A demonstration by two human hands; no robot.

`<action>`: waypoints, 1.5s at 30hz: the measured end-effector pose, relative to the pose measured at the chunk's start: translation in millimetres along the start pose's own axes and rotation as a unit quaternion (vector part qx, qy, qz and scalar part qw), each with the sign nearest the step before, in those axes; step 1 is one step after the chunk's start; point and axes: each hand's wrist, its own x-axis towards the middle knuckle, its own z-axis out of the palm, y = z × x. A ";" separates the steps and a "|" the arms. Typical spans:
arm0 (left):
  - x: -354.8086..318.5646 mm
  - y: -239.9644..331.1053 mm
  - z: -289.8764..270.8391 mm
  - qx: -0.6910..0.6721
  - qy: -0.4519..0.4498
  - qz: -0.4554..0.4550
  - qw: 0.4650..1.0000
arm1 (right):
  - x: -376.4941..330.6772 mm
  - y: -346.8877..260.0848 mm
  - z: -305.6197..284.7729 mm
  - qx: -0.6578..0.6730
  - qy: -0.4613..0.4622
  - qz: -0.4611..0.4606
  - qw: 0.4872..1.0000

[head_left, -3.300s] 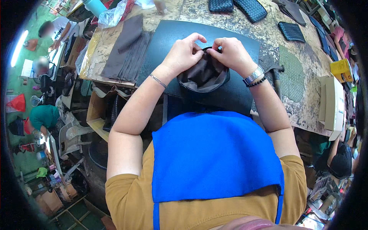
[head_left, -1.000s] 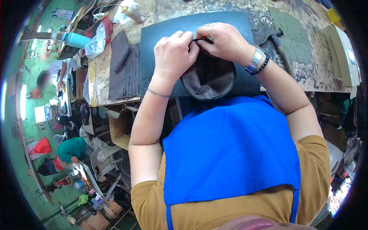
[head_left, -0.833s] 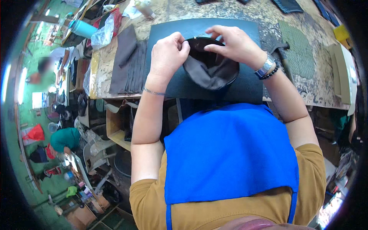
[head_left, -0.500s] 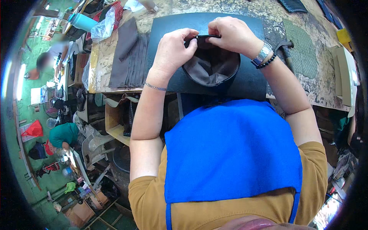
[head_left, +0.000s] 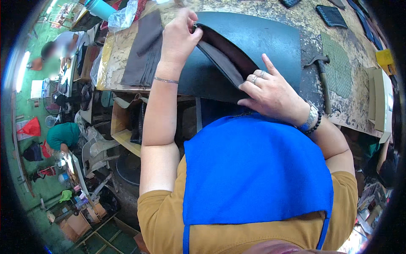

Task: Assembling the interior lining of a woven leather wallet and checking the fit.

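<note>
A black pouch with a dark brown lining (head_left: 224, 59) slants over the dark work mat (head_left: 270, 38), its long mouth parted into a narrow gap. My left hand (head_left: 179, 36) pinches the pouch's far left corner, where a small metal piece shows, perhaps a zip end. At the near right end, my right hand (head_left: 277, 93) grips the pouch edge between thumb and bent, ringed fingers. One finger of that hand sticks up. The pouch's underside and the right fingertips are partly hidden.
Dark fabric pieces (head_left: 144, 51) lie stacked left of the mat. A hammer (head_left: 325, 80) rests to the right, beside a green textured sheet (head_left: 338, 63). An open carton (head_left: 378, 99) stands at the right edge. Other people (head_left: 63, 139) sit at the left.
The pouch's mouth went from round to a long, narrow slit. My right hand moved down and right along it, while my left hand shifted slightly up and left.
</note>
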 end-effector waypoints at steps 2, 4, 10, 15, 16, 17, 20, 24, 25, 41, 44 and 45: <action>2.0 2.3 -0.2 -0.030 -0.009 -0.034 0.999 | 1.6 -5.5 -3.2 -0.009 0.017 -0.006 1.000; 2.2 3.2 -1.4 -0.075 -0.074 -0.114 0.988 | 12.9 -15.3 -14.3 0.021 0.016 -0.040 0.999; -54.5 -11.0 13.0 -0.682 -0.084 -0.189 0.701 | 39.6 -41.6 -51.8 -0.011 0.129 -0.062 0.990; -82.4 38.4 19.5 -0.844 -0.018 -0.216 0.491 | 45.3 -57.4 -58.4 -0.028 0.158 -0.041 0.986; -85.2 40.0 19.5 -0.841 -0.016 -0.230 0.490 | 44.5 -58.6 -60.4 -0.026 0.157 -0.042 0.986; -88.0 41.4 19.5 -0.837 -0.014 -0.245 0.489 | 43.7 -59.7 -62.5 -0.024 0.143 -0.045 0.988; -88.2 43.2 21.9 -0.828 -0.013 -0.283 0.484 | 43.1 -57.5 -57.4 -0.016 0.144 -0.051 0.988; -89.4 44.5 24.4 -0.813 -0.014 -0.336 0.475 | 44.4 -57.4 -57.8 -0.002 0.142 -0.055 0.988; -88.9 44.9 25.5 -0.809 -0.015 -0.349 0.473 | 44.1 -56.5 -57.7 -0.002 0.142 -0.054 0.988; -83.1 28.6 14.7 -0.579 0.061 -0.072 0.810 | 22.9 40.9 -25.4 0.278 0.241 0.134 0.920; -79.1 45.3 17.1 -0.411 0.063 0.080 0.906 | 26.1 41.4 -21.1 0.462 0.195 0.198 0.842; -80.2 42.6 14.9 -0.352 0.054 0.106 0.929 | 29.5 39.7 -16.7 0.517 0.206 0.198 0.807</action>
